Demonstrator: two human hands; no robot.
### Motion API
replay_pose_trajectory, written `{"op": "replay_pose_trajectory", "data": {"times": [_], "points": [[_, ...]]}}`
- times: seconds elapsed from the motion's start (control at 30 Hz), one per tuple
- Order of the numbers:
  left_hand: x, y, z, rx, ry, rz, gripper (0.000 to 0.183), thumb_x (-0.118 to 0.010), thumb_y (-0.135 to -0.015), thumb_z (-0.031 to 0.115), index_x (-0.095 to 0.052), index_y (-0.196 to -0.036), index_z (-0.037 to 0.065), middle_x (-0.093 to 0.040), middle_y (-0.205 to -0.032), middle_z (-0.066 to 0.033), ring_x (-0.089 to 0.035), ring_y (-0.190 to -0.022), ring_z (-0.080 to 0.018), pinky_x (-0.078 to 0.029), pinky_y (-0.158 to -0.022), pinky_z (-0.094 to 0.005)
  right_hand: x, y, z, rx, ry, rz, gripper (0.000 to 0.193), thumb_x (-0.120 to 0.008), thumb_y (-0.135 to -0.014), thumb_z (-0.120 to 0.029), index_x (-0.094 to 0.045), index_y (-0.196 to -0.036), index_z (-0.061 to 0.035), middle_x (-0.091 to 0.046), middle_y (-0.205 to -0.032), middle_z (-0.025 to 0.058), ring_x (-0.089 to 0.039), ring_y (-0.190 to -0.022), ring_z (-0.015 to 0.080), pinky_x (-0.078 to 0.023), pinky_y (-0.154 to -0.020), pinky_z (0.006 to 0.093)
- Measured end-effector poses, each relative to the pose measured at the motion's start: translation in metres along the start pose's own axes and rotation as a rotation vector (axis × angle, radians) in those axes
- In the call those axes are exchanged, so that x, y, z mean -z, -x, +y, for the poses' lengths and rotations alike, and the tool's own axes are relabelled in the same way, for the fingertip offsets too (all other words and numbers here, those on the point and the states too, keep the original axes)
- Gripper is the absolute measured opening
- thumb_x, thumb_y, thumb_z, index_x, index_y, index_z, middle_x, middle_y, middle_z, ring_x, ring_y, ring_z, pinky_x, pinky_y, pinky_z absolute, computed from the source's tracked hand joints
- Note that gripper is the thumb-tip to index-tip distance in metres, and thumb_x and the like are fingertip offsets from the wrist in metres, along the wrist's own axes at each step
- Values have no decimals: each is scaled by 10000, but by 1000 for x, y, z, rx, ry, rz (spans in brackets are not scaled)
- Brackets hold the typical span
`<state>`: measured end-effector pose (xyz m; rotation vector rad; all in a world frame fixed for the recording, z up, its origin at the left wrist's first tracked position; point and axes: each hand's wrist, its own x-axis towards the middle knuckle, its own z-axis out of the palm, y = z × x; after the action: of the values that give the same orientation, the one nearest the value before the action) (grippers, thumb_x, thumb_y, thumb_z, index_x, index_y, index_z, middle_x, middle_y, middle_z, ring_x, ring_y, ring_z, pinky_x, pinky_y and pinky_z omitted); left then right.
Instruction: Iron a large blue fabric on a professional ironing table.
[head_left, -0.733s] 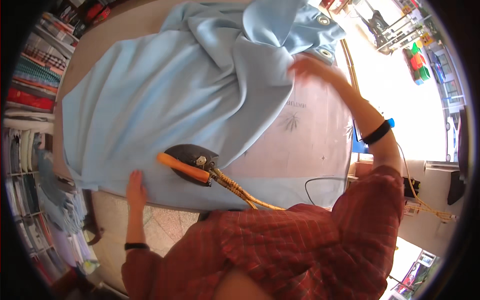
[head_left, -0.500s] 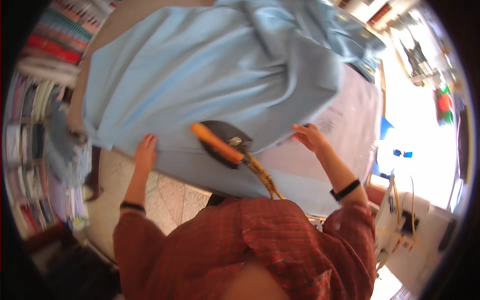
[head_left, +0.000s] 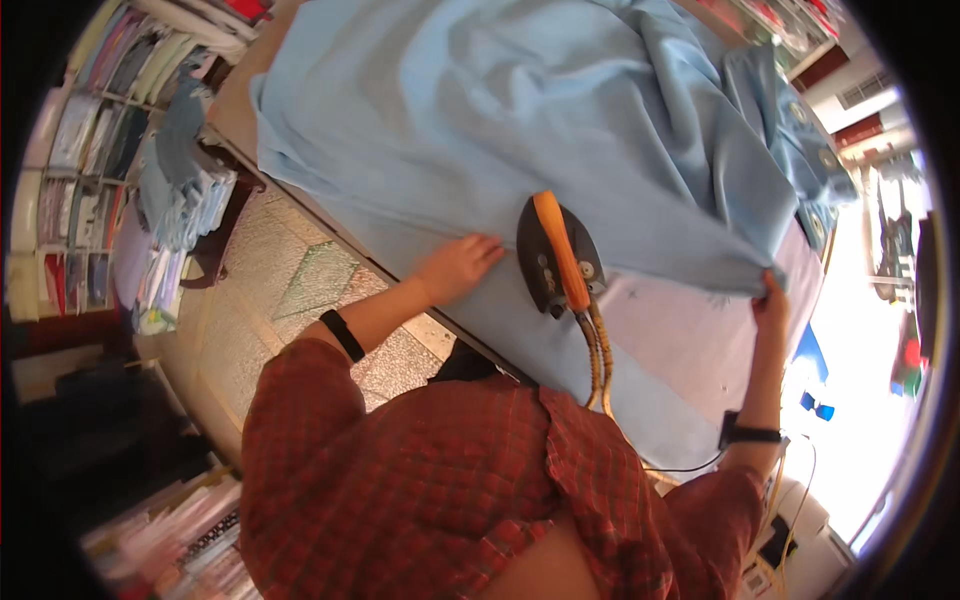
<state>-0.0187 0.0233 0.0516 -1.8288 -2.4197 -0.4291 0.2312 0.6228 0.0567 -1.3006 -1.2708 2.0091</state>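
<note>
A large light blue curtain (head_left: 430, 130) lies in loose folds over the table, with round eyelets (head_left: 826, 160) along its far right end. My left hand (head_left: 462, 268) rests flat on the cloth near its front edge, fingers stretched out and a little left of the iron. The iron (head_left: 565, 255), black with an orange handle, stands between my hands at the curtain's edge; its cord runs back toward my body. At the right, my right hand (head_left: 770, 300) pinches the curtain's front edge and holds it drawn out.
Beneath the curtain, the padded table (head_left: 675, 325) shows a pale cover. Shelves of folded cloth (head_left: 90, 140) and hanging fabric (head_left: 185, 180) stand at the left. A tiled floor (head_left: 300, 270) lies by the table's left edge. White equipment with cables (head_left: 800, 525) sits at lower right.
My right hand has moved right and closed on the curtain's edge, pulling it out. My left hand has slid along the edge toward the iron. The whole view has turned.
</note>
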Motion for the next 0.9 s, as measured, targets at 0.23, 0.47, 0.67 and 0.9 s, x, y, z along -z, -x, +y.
{"op": "replay_pose_trajectory", "data": {"times": [0.23,0.47,0.67,0.9], "points": [[-13,-20,89,115,313,73,379,-663,-760,103,-597,-1123,16,-576,-1212,-133,-529,-1096,-320,-458,-916,-432,113,-31,-152,281,-124,457,209,-788,-773,-180,-647,-900,-91,-592,-747,-12,-501,-596,74,-397,-447,197],[-10,7,47,409,157,192,256,-627,-777,62,-601,-1030,46,-605,-1058,-118,-563,-1011,-327,-468,-859,-412,-6,-27,-57,931,1363,138,286,-521,-927,-286,-657,-1010,-49,-665,-983,140,-638,-856,271,-494,-727,359],[-31,28,-77,1102,393,721,215,-636,-807,131,-586,-989,29,-617,-878,-116,-602,-816,-254,-487,-737,-353,-259,206,70,464,1187,-728,524,-695,-813,-260,-544,-1236,10,-676,-924,162,-657,-894,282,-505,-796,375],[47,123,-266,1388,-201,824,555,-700,-785,302,-515,-1156,-68,-549,-1145,-230,-500,-1105,-362,-393,-963,-433,-279,226,108,165,841,-568,643,-636,-836,-139,-342,-1371,62,-656,-923,144,-629,-574,161,-513,-560,295]]}}
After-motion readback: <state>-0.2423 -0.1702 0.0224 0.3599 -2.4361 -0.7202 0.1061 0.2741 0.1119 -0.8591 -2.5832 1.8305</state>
